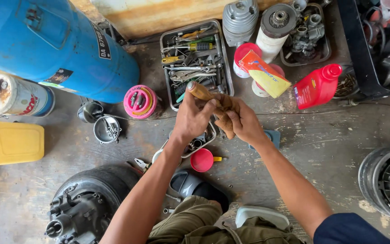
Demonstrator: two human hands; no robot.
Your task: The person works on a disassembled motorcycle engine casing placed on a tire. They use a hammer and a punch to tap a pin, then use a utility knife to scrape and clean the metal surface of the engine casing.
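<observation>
Above tool tray (165,45): left hand (190,119) and right hand (244,124), fingers clenched around brown rag (224,115) wrapping metal part (198,90).

Bare floor (330,140) right of hands; tool tray (196,63) blocks ahead.

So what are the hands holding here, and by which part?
Both hands grip a brown rag wrapped around a small part: the left hand near its upper end, the right hand around the lower end.
</observation>
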